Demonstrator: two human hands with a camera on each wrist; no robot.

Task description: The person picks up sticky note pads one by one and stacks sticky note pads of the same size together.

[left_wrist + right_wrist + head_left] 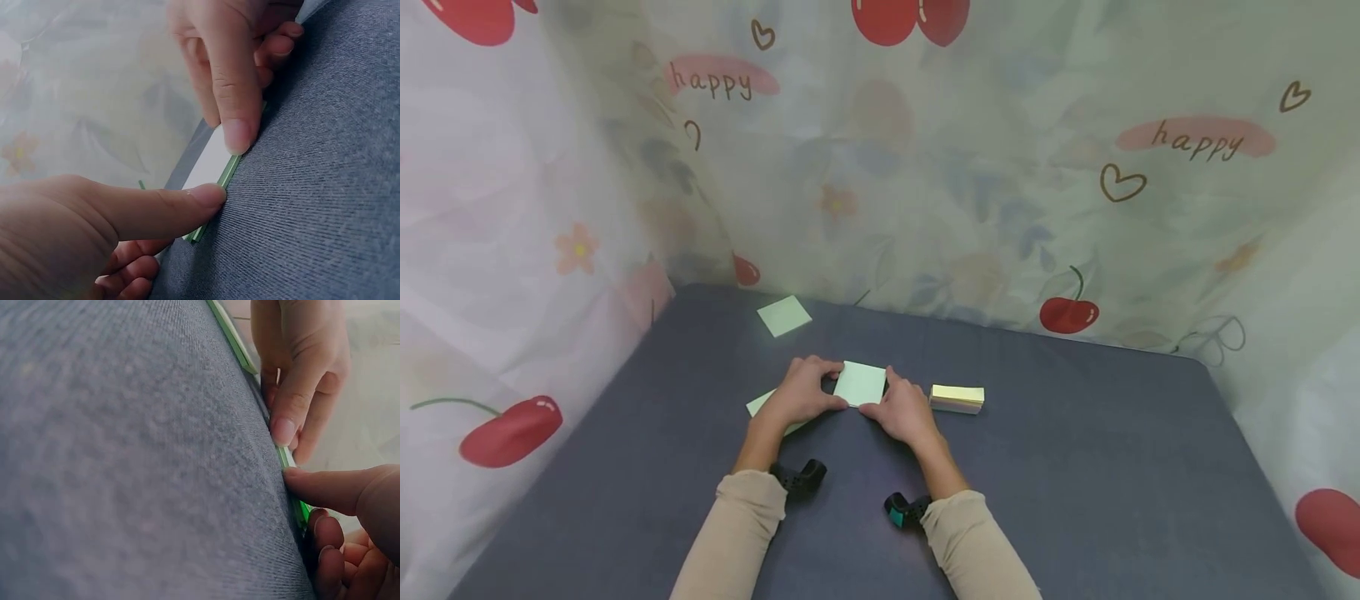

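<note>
A pale green square pad of sticky notes (860, 384) lies on the dark grey table between the two hands. On its left side my left hand (805, 390) grips the edge with thumb and fingers. My right hand (907, 411) grips the opposite side the same way. In the left wrist view both thumbs press on the near edge of the pad (209, 162), which looks like stacked thin layers. From the right wrist, the pad (286, 457) shows edge-on as a green strip between the thumbs.
Another green pad (762, 402) lies partly hidden under my left hand. A third pad (785, 316) sits at the back left of the table (1075, 467). Right of my right hand stands a yellow-topped stack of note pads (957, 398). A printed curtain (880, 167) hangs behind.
</note>
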